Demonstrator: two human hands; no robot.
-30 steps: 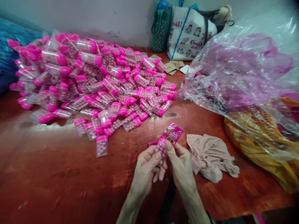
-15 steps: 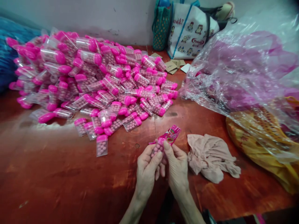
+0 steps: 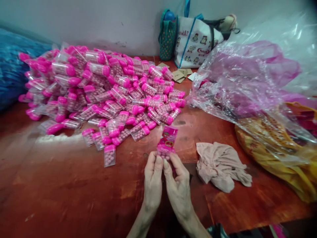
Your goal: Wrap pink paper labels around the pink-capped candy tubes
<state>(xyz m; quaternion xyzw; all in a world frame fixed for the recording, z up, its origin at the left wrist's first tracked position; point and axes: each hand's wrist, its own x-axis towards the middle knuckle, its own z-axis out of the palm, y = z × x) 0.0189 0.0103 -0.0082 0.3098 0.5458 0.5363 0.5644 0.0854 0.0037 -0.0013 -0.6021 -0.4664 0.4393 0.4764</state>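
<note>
My left hand [image 3: 153,180] and my right hand [image 3: 178,183] pinch one small clear candy box [image 3: 163,155] between them, thumbs side by side at its near end. Pale pink balls show through its wall. A printed pink sleeve [image 3: 168,138] covers the far part of the box and hides its cap. Fingers hide the underside. Ahead and to the left lies a big heap of similar pink-capped candy boxes [image 3: 116,96] without sleeves. One single candy box [image 3: 109,155] rests at the heap's near edge, left of my hands.
A crumpled beige cloth [image 3: 223,165] lies right of my hands. Beyond it are a yellow bag [image 3: 269,165] and clear plastic wrap [image 3: 237,79]. A white tote bag [image 3: 195,43], a green dotted pouch [image 3: 167,41] and cardboard pieces [image 3: 178,75] sit near the wall; blue plastic [image 3: 12,66] is far left.
The printed sleeve, tilted behind the box before, now stands upright over its far part, covering the pink cap. Both hands have shifted their grip to the near end. The view has tilted slightly.
</note>
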